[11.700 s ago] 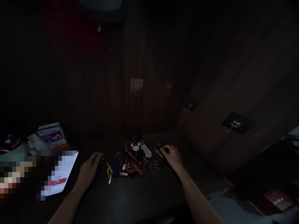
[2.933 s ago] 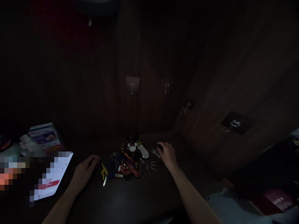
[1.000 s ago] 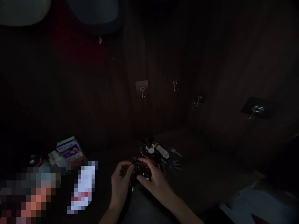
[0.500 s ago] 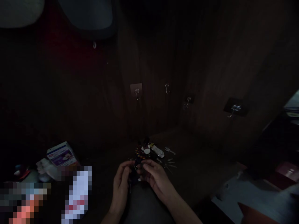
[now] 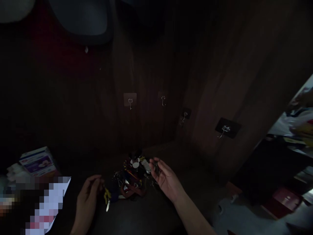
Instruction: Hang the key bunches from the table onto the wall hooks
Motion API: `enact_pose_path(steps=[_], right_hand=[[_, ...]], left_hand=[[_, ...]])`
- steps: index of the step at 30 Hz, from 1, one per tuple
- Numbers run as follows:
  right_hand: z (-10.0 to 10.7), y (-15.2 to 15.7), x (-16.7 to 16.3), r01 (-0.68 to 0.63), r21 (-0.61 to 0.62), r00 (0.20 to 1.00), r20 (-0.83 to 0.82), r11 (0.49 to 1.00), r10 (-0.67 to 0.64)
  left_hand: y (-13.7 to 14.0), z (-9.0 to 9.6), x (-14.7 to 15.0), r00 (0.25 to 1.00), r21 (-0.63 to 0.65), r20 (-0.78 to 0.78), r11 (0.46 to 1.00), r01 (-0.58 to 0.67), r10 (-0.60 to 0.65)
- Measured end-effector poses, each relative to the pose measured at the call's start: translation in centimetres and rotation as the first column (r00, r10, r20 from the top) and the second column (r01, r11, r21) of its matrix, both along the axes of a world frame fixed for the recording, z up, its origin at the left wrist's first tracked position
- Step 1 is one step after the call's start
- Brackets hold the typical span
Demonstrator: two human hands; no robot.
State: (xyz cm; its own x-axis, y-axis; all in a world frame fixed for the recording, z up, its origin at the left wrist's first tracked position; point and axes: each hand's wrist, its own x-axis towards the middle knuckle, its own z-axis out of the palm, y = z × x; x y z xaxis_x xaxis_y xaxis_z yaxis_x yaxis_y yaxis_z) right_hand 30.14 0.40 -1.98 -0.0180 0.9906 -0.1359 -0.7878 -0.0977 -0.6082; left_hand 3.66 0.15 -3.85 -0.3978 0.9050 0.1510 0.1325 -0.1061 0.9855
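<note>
My left hand is closed in a pinch at the lower left. A key with a yellow head hangs at its fingertips, blade down. My right hand is turned partly palm up, its fingers curled on a small dark metal piece that looks like a key. Between the hands lies a heap of keys and straps, with a reddish-brown band at its front. A white remote and a white round-lobed tag are at the back of the heap. Dim light hides finer detail.
Metal wall hooks are fixed on the dark wooden panels. A purple and white box stands at the left, behind a blurred-out white sheet. Caps hang above. A dark red box is at the lower right.
My hands have parted from above the heap: the left moved left with the yellow-headed key, the right opened out palm up with a metal piece. The view has turned to the right.
</note>
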Motion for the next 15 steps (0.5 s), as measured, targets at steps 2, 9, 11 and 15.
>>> enact_pose_path(steps=[2, 9, 11, 15], right_hand=[[-0.1, 0.8, 1.2, 0.026, 0.003, 1.0, 0.014, 1.0, -0.027], [0.1, 4.6, 5.4, 0.2, -0.006, 0.979, 0.034, 0.98, -0.199], [0.7, 5.9, 6.7, 0.282, -0.008, 0.959, 0.037, 0.959, -0.282], [2.4, 8.6, 9.3, 0.419, -0.007, 0.908, 0.023, 0.908, -0.418]], left_hand=[[0.3, -0.1, -0.1, 1.0, -0.035, 0.0, 0.999, -0.03, 0.03], [0.9, -0.1, -0.3, 0.996, -0.162, 0.012, 0.983, -0.083, 0.086], [0.9, 0.0, -0.5, 0.996, -0.193, -0.027, 0.978, -0.083, 0.079], [1.2, 0.0, -0.6, 0.996, -0.231, -0.066, 0.97, -0.076, 0.062]])
